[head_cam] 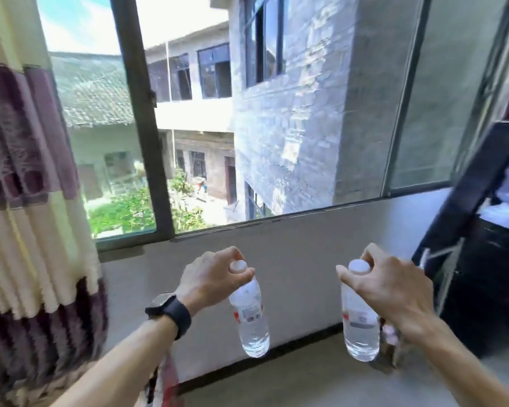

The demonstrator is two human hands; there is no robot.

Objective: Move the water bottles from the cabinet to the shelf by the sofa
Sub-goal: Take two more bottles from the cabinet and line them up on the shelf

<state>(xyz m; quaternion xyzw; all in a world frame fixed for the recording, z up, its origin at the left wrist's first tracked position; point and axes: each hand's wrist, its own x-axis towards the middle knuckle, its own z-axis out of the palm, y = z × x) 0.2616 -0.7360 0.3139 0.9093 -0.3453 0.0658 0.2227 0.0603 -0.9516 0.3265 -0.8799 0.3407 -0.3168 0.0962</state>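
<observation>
Two clear water bottles with white caps hang in the air in front of a white wall under a window. My left hand [209,279], with a black watch on its wrist, pinches the left bottle [252,321] at its neck just under the cap. My right hand [391,286] grips the right bottle [360,324] the same way by its neck. Both bottles hang upright, with red and white labels around their middles. No sofa is in view.
A dark cabinet or shelf unit [482,259] stands at the right edge, tilted in the wide-angle picture. A cream and purple curtain [27,201] hangs at the left. The window [218,113] looks out on grey buildings. Pale floor runs along the dark skirting.
</observation>
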